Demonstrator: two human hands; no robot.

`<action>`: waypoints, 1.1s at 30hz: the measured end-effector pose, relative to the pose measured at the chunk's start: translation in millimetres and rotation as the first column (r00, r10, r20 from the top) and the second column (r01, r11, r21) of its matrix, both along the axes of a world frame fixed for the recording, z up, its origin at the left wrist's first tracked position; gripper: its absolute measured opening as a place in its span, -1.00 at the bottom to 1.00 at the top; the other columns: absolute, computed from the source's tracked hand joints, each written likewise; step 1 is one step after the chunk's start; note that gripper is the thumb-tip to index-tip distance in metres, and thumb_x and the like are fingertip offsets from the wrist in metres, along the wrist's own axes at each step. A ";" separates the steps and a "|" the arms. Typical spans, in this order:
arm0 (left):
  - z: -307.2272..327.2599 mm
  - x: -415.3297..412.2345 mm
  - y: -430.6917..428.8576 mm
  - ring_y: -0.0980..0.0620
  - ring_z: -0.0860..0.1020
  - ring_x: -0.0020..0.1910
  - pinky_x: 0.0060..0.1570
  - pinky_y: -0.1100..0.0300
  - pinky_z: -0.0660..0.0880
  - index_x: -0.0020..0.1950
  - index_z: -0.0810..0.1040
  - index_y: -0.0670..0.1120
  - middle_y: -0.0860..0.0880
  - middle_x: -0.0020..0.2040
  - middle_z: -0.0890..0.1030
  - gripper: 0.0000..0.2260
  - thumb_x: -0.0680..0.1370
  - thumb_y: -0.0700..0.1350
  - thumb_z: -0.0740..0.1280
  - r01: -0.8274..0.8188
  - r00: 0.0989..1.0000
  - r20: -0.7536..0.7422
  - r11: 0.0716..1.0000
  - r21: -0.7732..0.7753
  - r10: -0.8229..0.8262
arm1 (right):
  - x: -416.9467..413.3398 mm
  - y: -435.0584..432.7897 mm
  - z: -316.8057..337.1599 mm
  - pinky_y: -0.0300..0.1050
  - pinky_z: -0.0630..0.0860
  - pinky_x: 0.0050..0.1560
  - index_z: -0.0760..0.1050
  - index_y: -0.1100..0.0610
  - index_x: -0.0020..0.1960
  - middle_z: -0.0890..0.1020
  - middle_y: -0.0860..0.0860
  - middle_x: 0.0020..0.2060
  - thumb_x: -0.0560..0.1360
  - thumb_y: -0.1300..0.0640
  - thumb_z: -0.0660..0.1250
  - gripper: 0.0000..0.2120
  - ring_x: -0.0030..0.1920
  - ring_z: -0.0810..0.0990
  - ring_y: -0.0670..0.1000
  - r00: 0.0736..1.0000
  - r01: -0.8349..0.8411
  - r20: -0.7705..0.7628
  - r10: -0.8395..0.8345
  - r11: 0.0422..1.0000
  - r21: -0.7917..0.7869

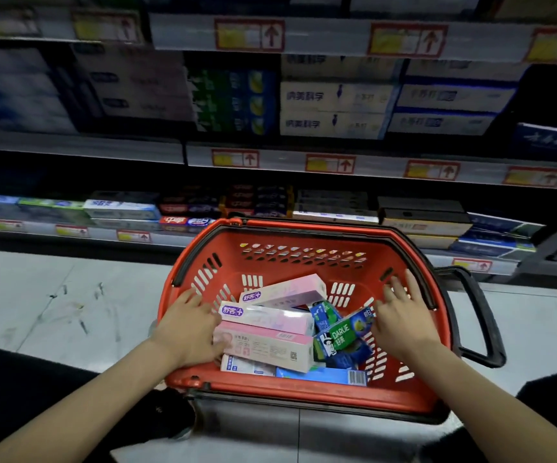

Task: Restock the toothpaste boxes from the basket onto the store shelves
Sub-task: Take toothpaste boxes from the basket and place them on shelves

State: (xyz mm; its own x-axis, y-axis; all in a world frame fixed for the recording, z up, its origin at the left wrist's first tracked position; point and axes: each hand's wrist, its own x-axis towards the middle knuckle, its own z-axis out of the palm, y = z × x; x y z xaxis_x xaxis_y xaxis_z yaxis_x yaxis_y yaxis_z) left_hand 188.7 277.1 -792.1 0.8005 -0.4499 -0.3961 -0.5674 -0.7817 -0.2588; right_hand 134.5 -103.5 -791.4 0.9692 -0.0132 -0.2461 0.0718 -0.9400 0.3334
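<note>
From the head camera, a red basket point(303, 394) sits on the pale tiled floor point(70, 295), just in front of the store shelves point(287, 162). Its black pull handle point(480, 315) sticks out to the right.

The toothpaste boxes lie jumbled inside the basket. A pink box point(270, 345) runs across the middle, with a purple-labelled box point(270, 317) just beyond it and a second purple-labelled box point(287, 290) farther still. A green Darlie box point(343, 332) lies tilted on the right, and a blue box point(320, 375) rests against the near wall.

The left hand point(188, 332) is in the basket by its left wall, fingers fairly straight and pointing away. Its thumb side touches the left end of the pink box, and it curls round nothing that I can see. The right hand point(404, 315) is by the right wall with its fingers spread wide and straight. Its thumb is just beside the far end of the Darlie box, but I cannot tell whether they touch.

The shelves rise in tiers behind, stacked with more boxed toothpaste point(333, 108), blurred toward the left. Red-and-yellow price tags point(330, 163) line the rails.
</note>
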 end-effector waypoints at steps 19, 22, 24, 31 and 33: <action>1.1 -27.1 131.2 -0.02 0.46 0.40 0.60 0.04 0.04 0.45 0.53 0.09 0.04 0.30 0.63 -0.41 0.57 0.38 0.11 -0.342 0.939 -0.034 0.939 -0.020 0.342 | 73.6 131.1 3.7 0.32 -0.36 0.58 0.61 0.03 0.25 0.62 0.06 0.26 0.61 -0.16 0.14 -0.58 0.42 0.47 0.12 0.953 -0.303 -0.003 0.304 0.950 0.080; -1.9 -33.7 143.3 -0.01 0.48 0.37 0.59 0.04 0.06 0.41 0.57 0.11 0.05 0.26 0.65 -0.44 0.56 0.37 0.13 -0.379 0.925 -0.036 0.925 -0.035 0.378 | 78.3 142.5 -1.3 0.33 -0.31 0.60 0.61 0.03 0.26 0.64 0.06 0.22 0.61 -0.13 0.12 -0.58 0.36 0.51 0.11 0.938 -0.344 -0.008 0.346 0.936 0.074; -1.7 -36.1 149.2 0.00 0.50 0.33 0.56 0.06 0.11 0.37 0.59 0.13 0.06 0.23 0.67 -0.48 0.56 0.35 0.16 -0.403 0.915 -0.038 0.913 -0.060 0.402 | 79.7 149.1 -5.0 0.32 -0.25 0.61 0.60 0.04 0.27 0.64 0.06 0.20 0.62 -0.11 0.12 -0.59 0.33 0.52 0.12 0.932 -0.361 -0.014 0.362 0.930 0.071; 28.6 -24.6 158.3 0.11 0.63 0.10 0.14 0.17 0.52 0.22 0.68 0.09 0.12 0.17 0.70 -0.78 0.63 0.04 0.32 -0.603 0.796 -0.345 0.698 -0.387 0.496 | 84.8 186.3 -5.3 0.17 0.18 0.54 0.57 0.04 0.32 0.60 0.05 0.22 0.58 -0.05 0.21 -0.62 0.31 0.51 0.13 0.947 -0.302 -0.061 0.316 0.938 0.172; 45.0 -14.5 156.8 0.12 0.63 0.08 0.09 0.22 0.51 0.20 0.69 0.03 0.11 0.11 0.70 -0.80 0.64 -0.04 0.34 -0.615 0.788 -0.397 0.618 -0.489 0.470 | 85.7 209.1 -6.2 0.05 0.37 0.36 0.55 0.03 0.36 0.60 0.07 0.22 0.59 -0.07 0.23 -0.60 0.28 0.53 0.15 0.937 -0.309 -0.082 0.341 0.914 0.263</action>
